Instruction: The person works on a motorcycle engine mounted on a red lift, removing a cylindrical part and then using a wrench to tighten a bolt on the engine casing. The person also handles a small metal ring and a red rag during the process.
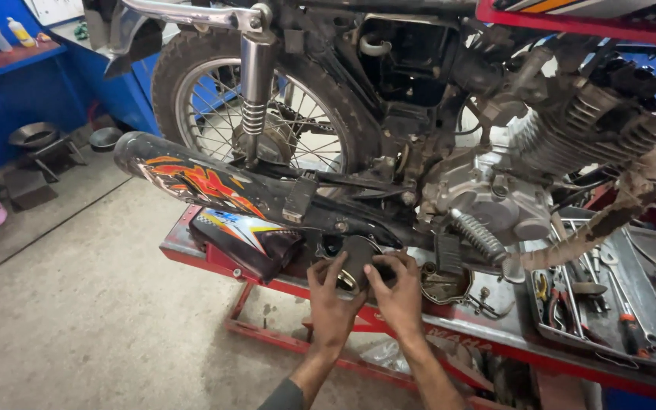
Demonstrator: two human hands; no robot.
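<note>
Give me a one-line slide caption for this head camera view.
Left hand and right hand grip a dark part under a motorcycle on a red lift, tool tray alongside.

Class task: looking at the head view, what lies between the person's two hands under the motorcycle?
In the head view, a dark rounded part sits between the left hand and right hand, gripped by both.

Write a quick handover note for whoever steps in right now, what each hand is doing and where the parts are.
Left hand: fingers on a dark rounded part under the motorcycle frame, beneath the muffler.
Right hand: pressed on the same part from the other side.
Motorcycle sits on the red lift bench; a loose side panel lies on it.
Tool tray with hand tools sits on the bench to the right.
Whether the part is fastened cannot be told.
</note>
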